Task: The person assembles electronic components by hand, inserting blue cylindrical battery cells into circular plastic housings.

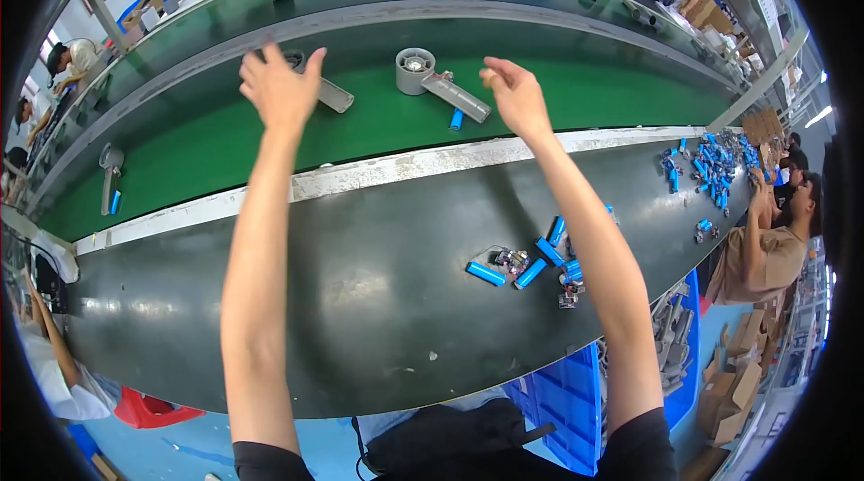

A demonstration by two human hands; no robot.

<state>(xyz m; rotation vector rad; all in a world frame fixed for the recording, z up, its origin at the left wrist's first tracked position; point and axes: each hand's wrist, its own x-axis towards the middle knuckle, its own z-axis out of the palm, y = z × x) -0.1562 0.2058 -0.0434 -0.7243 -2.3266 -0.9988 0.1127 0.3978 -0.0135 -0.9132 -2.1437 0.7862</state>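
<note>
Both my hands reach over the green conveyor belt (360,139). My left hand (283,94) has its fingers spread and holds nothing; it partly covers a grey fan housing whose handle (336,96) sticks out to its right. My right hand (520,101) is raised with loosely bent fingers, and nothing shows in them. Just left of it lies another grey fan housing (415,73), its round head facing up and its handle (459,98) pointing toward me. A blue battery cell (456,119) rests beside that handle.
Blue battery cells (486,274) wired to small circuit boards lie on the dark worktable (378,328), beside my right forearm. A larger pile of cells (715,166) is farther right, near a seated co-worker (765,247). One more fan housing (111,161) lies far left. Below right stands a blue crate (571,400).
</note>
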